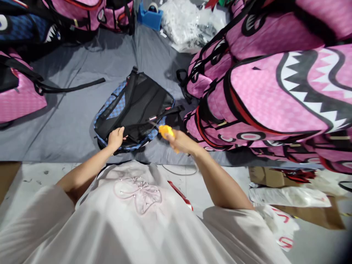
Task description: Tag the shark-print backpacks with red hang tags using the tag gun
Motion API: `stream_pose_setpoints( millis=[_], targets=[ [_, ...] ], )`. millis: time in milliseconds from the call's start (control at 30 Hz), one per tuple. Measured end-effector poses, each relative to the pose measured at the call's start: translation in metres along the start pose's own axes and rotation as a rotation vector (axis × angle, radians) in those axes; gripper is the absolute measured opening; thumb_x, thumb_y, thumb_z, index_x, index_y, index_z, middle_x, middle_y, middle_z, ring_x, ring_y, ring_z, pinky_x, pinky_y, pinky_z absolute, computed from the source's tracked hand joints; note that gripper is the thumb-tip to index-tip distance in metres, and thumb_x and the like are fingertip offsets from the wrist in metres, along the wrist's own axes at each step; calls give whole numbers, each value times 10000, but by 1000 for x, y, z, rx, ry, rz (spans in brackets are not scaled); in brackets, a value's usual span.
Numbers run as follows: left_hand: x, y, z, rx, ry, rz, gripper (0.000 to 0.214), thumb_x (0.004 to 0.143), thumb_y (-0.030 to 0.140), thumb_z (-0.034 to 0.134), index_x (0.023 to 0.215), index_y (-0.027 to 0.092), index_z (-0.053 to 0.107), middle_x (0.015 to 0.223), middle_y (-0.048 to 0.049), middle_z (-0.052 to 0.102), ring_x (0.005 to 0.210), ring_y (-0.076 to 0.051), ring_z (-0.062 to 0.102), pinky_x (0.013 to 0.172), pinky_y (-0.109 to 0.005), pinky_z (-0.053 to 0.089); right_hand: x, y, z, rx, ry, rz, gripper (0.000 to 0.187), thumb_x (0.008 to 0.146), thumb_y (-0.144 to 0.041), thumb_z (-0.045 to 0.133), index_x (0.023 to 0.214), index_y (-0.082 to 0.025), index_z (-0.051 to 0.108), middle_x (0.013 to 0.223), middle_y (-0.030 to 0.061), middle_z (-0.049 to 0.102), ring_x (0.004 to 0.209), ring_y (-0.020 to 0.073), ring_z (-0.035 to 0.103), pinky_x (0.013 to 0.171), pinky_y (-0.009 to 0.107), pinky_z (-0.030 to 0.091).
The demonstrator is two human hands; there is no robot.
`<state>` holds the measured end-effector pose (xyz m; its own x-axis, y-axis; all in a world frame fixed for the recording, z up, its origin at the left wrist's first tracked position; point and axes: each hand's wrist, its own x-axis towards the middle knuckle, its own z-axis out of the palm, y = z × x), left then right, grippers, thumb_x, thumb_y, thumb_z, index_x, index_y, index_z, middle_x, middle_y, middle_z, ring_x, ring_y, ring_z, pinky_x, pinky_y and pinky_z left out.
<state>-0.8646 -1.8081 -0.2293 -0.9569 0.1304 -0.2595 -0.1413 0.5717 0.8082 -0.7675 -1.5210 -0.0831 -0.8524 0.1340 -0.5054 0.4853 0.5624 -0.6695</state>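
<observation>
A small backpack (145,95) lies on the grey cloth in front of me, its black back panel and straps facing up and blue checked fabric along its sides. My left hand (116,138) grips its near edge, thumb and fingers pressed together. In my right hand (178,141) is a yellow-handled tool (165,131) with a thin metal tip. That tip points left, close to a black strap (167,112) on the bag's right side. Whether it touches the strap I cannot tell.
Several pink shark-mouth backpacks (264,95) are piled on the right. A pink bag (20,95) with a loose strap lies at left. Behind are a blue tape dispenser (150,16) and a heap of clear plastic (189,22). Cardboard (324,212) lies on the floor below the edge.
</observation>
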Motion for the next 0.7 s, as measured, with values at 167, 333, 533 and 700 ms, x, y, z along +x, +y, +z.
stream_pose_setpoints(
  millis=[167, 333, 533, 700],
  targets=[
    [30, 4, -7, -474, -28, -442, 519, 1031, 437, 344, 1052, 38, 675, 639, -119, 714, 539, -185, 681, 617, -285, 572, -7, 9, -8, 115, 18, -37, 419, 988, -556, 487, 1092, -167, 603, 503, -39, 527, 392, 151, 518, 426, 256, 430],
    [23, 10, -4, -354, -92, -382, 540, 1041, 416, 308, 1159, 23, 659, 798, -169, 747, 600, -207, 700, 698, -340, 584, -8, 11, 1, -14, 79, 2, 391, 972, -507, 549, 1148, -165, 620, 530, -29, 558, 407, 154, 536, 450, 253, 427],
    [-31, 6, 23, 373, 89, 206, 512, 968, 377, 492, 1467, 268, 513, 1379, -161, 605, 1266, -334, 586, 1066, -516, 428, -16, 9, -8, 42, 159, -32, 342, 1010, -491, 502, 1083, -171, 597, 506, -50, 518, 372, 120, 504, 392, 208, 390],
    [-6, 7, 13, 69, -104, -69, 516, 1040, 399, 242, 1201, 131, 653, 922, -117, 759, 736, -203, 722, 793, -336, 562, -10, 7, -8, -5, 1, -1, 230, 1043, -392, 469, 990, -182, 547, 498, -53, 515, 350, 117, 501, 359, 202, 363]
  ],
)
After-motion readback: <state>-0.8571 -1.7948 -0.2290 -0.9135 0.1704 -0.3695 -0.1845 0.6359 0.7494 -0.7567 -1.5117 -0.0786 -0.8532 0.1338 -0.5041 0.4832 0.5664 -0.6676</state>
